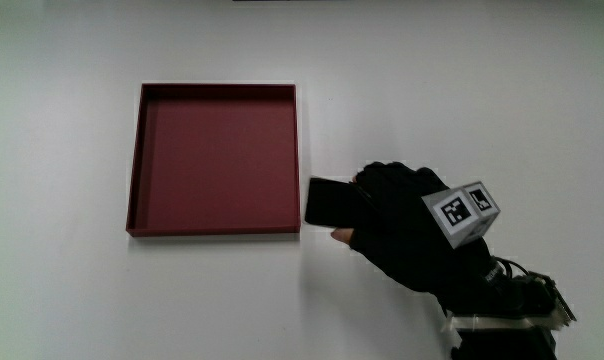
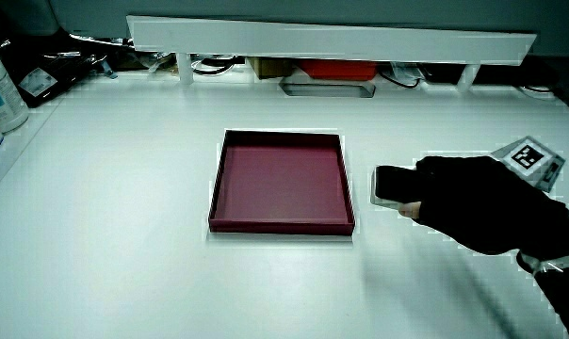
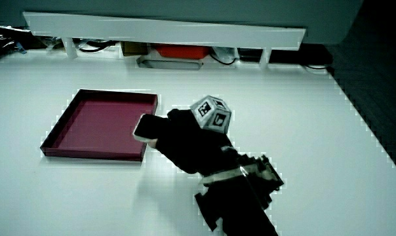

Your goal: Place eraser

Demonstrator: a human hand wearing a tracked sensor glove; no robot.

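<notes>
Now, hand: my gloved hand (image 1: 407, 225) sits beside the red tray (image 1: 142, 160), just off the tray wall that faces it, with my forearm running back toward me.
Fingers: they are curled around one end of the eraser (image 1: 328, 202), pinching it; a bit of bare fingertip shows at the eraser's nearer corner in the main view.
Eraser: a dark, flat, rectangular block, sticking out of my grip toward the tray. From above its free end lies just beside the tray's wall. I cannot tell whether it touches the wall or whether it rests on the table.
Eraser in both side views: it shows as a dark slab with a pale edge (image 2: 390, 185), held beside the tray (image 3: 147, 127).
Tray: square, shallow, dark red inside, lying flat on the white table (image 1: 62, 300); I see nothing in it. Its rim (image 2: 280, 226) is clear in both side views (image 3: 93, 155).
Cube: the small patterned cube (image 1: 462, 210) rides on the back of my hand, pale with black marks (image 3: 211, 113).
Partition: a low white partition (image 2: 332, 40) stands at the table's edge farthest from me, with cables and a red-orange object (image 2: 336, 69) under it.
</notes>
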